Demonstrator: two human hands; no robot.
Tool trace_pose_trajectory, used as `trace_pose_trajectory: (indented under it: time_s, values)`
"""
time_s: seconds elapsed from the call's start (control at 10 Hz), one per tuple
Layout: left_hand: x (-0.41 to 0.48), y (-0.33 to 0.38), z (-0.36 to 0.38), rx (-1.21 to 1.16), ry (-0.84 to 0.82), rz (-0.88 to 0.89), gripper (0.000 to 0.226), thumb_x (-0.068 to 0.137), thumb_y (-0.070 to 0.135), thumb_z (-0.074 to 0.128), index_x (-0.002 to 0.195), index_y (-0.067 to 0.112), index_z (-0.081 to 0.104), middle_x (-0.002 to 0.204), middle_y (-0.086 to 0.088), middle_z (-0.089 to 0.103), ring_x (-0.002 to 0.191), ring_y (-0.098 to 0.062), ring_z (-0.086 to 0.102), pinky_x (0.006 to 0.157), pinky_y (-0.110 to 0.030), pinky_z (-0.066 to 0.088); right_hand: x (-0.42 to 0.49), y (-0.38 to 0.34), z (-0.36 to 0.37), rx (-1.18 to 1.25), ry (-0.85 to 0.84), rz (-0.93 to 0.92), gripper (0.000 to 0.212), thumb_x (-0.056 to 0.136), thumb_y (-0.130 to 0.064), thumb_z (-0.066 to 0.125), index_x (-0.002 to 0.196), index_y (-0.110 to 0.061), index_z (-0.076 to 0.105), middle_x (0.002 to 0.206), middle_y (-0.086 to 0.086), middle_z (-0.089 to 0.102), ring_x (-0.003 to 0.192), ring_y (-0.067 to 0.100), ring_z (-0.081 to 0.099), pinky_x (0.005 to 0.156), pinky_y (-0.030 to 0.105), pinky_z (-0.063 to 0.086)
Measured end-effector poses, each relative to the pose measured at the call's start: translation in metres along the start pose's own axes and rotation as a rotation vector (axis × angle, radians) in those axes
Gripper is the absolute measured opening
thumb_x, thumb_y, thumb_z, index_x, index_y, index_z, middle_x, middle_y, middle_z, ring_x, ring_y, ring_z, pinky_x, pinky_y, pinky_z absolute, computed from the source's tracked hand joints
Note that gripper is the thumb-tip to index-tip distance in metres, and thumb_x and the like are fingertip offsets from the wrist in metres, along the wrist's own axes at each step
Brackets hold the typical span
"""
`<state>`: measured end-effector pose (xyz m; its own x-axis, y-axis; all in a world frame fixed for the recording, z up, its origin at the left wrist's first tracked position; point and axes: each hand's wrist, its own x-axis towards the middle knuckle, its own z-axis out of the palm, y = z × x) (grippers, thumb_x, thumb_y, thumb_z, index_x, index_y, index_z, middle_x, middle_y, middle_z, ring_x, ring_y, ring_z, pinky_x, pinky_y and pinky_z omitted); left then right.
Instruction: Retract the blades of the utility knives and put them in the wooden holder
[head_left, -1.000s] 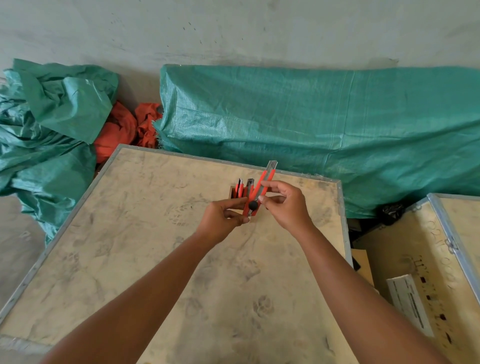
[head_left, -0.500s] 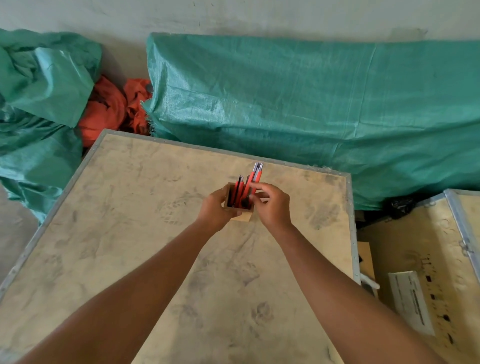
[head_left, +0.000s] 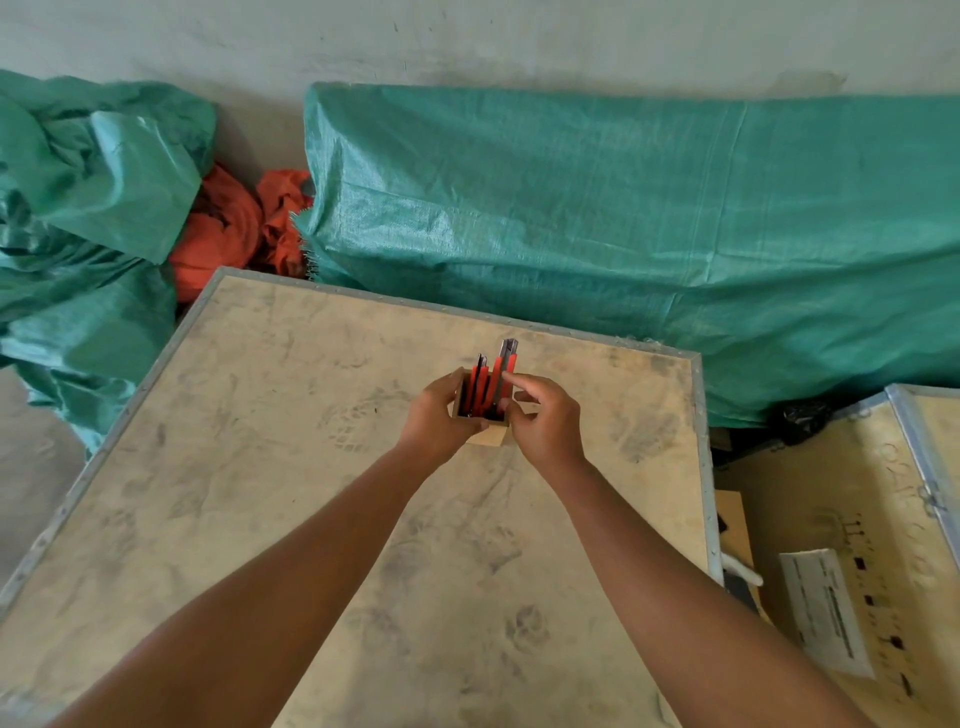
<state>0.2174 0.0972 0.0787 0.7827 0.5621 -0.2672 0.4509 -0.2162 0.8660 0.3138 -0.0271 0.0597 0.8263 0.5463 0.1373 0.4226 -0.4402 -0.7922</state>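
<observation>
Two green tarps (head_left: 623, 218) are filling the far side of the scene, with a wide wooden crate top (head_left: 322, 519) lying in front of them and a second crate (head_left: 857, 519) sitting to the right. Near the far right part of the crate top, the wooden holder (head_left: 491, 434) is standing with several orange knives (head_left: 480, 387) already upright in it. The left hand (head_left: 441, 415) is wrapping around the holder's left side, steadying it. The right hand (head_left: 545, 421) is resting against the holder's right side, fingers (head_left: 524, 384) half curled and touching the tallest knife (head_left: 503, 369) (whether they are pinching it I cannot tell). That knife is standing higher than the others and probably is not seated; a hasty push could tip the light holder or jam it against its neighbours. The holder is sitting well inside the crate's metal edging, with plenty of bare board to the left and near side for moving.
</observation>
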Motion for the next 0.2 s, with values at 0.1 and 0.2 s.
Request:
trace_pose_trajectory:
  time_s: [0.1, 0.2]
  values:
    - [-0.003, 0.005, -0.006, 0.009, 0.043, -0.017, 0.078, 0.075, 0.015, 0.084, 0.143, 0.017, 0.046, 0.145, -0.001, 0.053, 0.132, -0.018, 0.050, 0.107, -0.042, 0.046, 0.001, -0.017, -0.017, 0.066, 0.045, -0.025, 0.038, 0.085, -0.003, 0.077, 0.122, -0.012, 0.073, 0.117, 0.006, 0.075, 0.095, 0.018, 0.073, 0.086, 0.037, 0.062]
    - [-0.013, 0.010, -0.010, 0.050, 0.079, 0.039, 0.077, 0.075, 0.024, 0.084, 0.143, 0.020, 0.048, 0.148, 0.000, 0.050, 0.133, -0.018, 0.049, 0.107, -0.043, 0.047, 0.002, -0.049, -0.048, 0.177, 0.076, -0.034, 0.035, 0.088, -0.014, 0.077, 0.122, -0.016, 0.073, 0.121, 0.000, 0.074, 0.097, 0.009, 0.073, 0.084, 0.008, 0.052]
